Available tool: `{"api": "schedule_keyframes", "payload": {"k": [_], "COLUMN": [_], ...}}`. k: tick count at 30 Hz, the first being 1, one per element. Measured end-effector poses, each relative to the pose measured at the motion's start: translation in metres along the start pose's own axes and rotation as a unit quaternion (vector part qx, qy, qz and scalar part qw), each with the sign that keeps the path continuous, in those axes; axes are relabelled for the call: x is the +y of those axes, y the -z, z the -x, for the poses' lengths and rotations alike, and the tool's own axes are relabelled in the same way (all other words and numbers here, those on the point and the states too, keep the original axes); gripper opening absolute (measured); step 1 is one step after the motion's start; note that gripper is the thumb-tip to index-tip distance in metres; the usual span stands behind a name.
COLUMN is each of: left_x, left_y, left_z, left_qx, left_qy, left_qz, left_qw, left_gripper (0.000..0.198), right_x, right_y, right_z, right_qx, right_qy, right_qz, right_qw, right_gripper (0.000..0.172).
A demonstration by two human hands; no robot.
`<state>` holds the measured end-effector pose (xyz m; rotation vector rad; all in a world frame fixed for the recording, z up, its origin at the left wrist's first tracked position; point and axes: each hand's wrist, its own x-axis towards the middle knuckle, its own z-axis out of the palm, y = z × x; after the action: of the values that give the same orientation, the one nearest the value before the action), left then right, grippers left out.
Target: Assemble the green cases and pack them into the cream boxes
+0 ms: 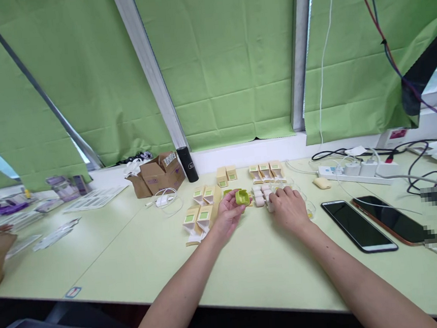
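Between left-hand fingers: green case.

A pale green counter carries small cream-and-green boxes in clusters near its middle, with another row further back. Beside them lie pinkish-white cases. Toward the back stand a cardboard box and a black cylinder, with a white cable just in front. To the right lie two phones (side by side, screens dark) and a power strip. Clear trays rest at far left.
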<state>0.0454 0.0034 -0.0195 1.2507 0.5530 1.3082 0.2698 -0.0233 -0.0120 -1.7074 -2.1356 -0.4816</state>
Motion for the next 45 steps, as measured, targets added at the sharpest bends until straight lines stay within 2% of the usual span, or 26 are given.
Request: {"api": "schedule_keyframes", "payload": {"k": [6, 12, 15, 18, 20, 21, 22, 23, 26, 27, 28, 30, 32, 35, 40, 45], "left_x": [0.001, 0.005, 0.004, 0.003, 0.003, 0.003, 0.004, 0.004, 0.004, 0.004, 0.004, 0.004, 0.004, 0.004, 0.004, 0.004], "left_y": [-0.002, -0.005, -0.003, -0.001, 0.000, 0.000, 0.000, 0.000, 0.000, 0.000, 0.000, 0.000, 0.000, -0.001, -0.002, -0.002], "left_z": [0.001, 0.001, 0.000, -0.002, -0.002, -0.003, -0.003, -0.003, -0.003, -0.003, -0.003, -0.003, -0.002, -0.002, -0.001, 0.000], "left_qx": [-0.005, 0.014, 0.027, 0.045, 0.054, 0.057, 0.059, 0.061, 0.066, 0.065, 0.064, 0.058, 0.053, 0.053, 0.056, 0.049], "left_qy": [-0.011, 0.013, 0.006, 0.000, -0.005, -0.008, -0.010, -0.012, -0.013, -0.014, -0.015, -0.018, -0.020, -0.020, -0.016, -0.013], "left_qz": [0.000, 0.057, 0.060, 0.060, 0.056, 0.054, 0.052, 0.050, 0.044, 0.040, 0.035, 0.023, 0.012, 0.007, 0.011, 0.001], "left_qw": [1.000, 0.998, 0.998, 0.997, 0.997, 0.997, 0.997, 0.997, 0.997, 0.997, 0.997, 0.998, 0.998, 0.998, 0.998, 0.999], "left_gripper": [0.069, 0.069, 0.068, 0.069, 0.069, 0.069, 0.069, 0.069, 0.070, 0.071, 0.071, 0.071, 0.070, 0.068, 0.067, 0.066], "right_x": [0.001, -0.002, -0.003, -0.003, -0.002, -0.001, -0.001, -0.001, -0.005, -0.007, -0.009, -0.012, -0.015, -0.018, -0.020, -0.021], "right_y": [-0.005, 0.005, 0.007, 0.005, 0.001, 0.000, -0.002, -0.003, -0.004, -0.004, -0.004, -0.006, -0.008, -0.009, -0.005, -0.001], "right_z": [-0.001, -0.002, -0.003, -0.007, -0.011, -0.012, -0.014, -0.015, -0.016, -0.016, -0.015, -0.013, -0.011, -0.009, -0.008, -0.007], "right_qx": [-0.003, -0.034, -0.026, 0.012, 0.048, 0.061, 0.062, 0.052, -0.020, -0.039, -0.051, -0.062, -0.067, -0.075, -0.090, -0.093], "right_qy": [0.002, -0.012, -0.031, -0.070, -0.103, -0.118, -0.131, -0.141, -0.153, -0.156, -0.162, -0.181, -0.198, -0.200, -0.179, -0.156], "right_qz": [0.001, -0.003, -0.057, -0.188, -0.328, -0.413, -0.505, -0.596, -0.805, -0.843, -0.867, -0.892, -0.902, -0.908, -0.909, -0.906], "right_qw": [1.000, 0.999, 0.998, 0.980, 0.938, 0.901, 0.851, 0.788, 0.573, 0.514, 0.468, 0.409, 0.377, 0.361, 0.366, 0.383], "right_gripper": [0.023, 0.025, 0.024, 0.022, 0.022, 0.022, 0.023, 0.025, 0.034, 0.035, 0.034, 0.032, 0.030, 0.029, 0.032, 0.033]}}
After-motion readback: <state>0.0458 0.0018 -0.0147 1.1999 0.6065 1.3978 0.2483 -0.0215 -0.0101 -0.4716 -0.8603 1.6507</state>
